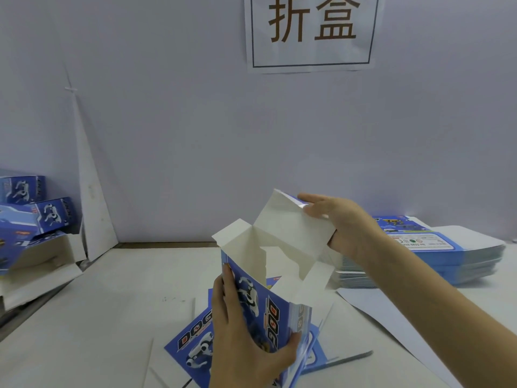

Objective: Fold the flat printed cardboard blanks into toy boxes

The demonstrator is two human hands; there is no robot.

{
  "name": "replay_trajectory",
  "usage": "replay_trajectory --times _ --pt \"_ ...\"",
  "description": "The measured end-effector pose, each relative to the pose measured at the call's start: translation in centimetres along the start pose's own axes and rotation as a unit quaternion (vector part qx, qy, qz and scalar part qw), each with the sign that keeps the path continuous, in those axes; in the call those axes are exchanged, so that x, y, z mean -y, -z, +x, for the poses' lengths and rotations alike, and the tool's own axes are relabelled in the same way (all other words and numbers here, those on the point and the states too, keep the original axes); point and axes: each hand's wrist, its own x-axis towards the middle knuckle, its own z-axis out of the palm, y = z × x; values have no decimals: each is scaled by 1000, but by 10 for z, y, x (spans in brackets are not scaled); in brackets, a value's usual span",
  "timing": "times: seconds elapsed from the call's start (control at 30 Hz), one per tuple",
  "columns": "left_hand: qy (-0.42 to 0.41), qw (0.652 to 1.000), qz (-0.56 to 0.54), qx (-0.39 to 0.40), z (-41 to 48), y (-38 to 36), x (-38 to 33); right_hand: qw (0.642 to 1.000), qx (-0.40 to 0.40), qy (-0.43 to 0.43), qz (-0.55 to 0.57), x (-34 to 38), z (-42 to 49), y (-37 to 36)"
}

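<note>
The left hand [237,331] grips one half-opened cardboard box [268,312] around its glossy blue side. The right hand [344,225] pinches its matt white lid flap [285,219]. Bare table [112,303] spreads left of the left hand. One flat blank [190,345] lies under that hand, and one stack of blanks [461,259] lies behind the right wrist.
</note>
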Motion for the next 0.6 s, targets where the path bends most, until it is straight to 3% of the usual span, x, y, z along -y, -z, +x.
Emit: replay_trajectory --times 0.1,0.3,0.5,0.6 --pt "-12 1000 3 -18 0 -2 2 998 -33 34 -35 -6 1 1" --pt "-2 1000 -11 14 3 0 4 998 -35 -7 54 -7 5 -3" --pt "22 1000 -15 17 2 3 1 998 -55 40 -10 -15 8 -1" --pt "21 999 -17 27 2 4 -1 997 -20 32 70 -13 2 -1"
